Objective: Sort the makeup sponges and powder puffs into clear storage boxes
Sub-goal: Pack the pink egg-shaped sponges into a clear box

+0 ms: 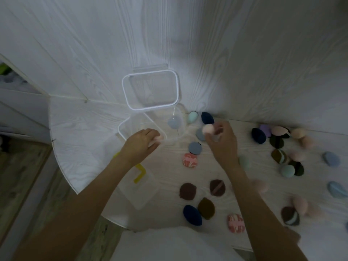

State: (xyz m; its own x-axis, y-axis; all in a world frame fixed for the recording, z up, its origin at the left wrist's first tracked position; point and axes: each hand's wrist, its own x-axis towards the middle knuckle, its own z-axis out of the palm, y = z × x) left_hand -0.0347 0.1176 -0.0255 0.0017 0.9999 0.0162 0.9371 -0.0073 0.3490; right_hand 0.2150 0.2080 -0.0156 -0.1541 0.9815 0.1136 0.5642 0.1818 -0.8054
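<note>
Left hand (143, 143): grips pink sponge (158, 138) at clear box (131, 127) rim. Right hand (221, 138): pinches second pink sponge (208, 129), beside box. Step: loading sponges; next, likely release inside.

Two clear storage boxes, open, side by side: near box (131, 127) takes a pink sponge (157, 138) at its rim; far box (178, 125) holds a pale blue sponge (174, 123). Second pink sponge (208, 129) lifted beside it. Remaining sponges and puffs scattered on desk (244, 172).
</note>
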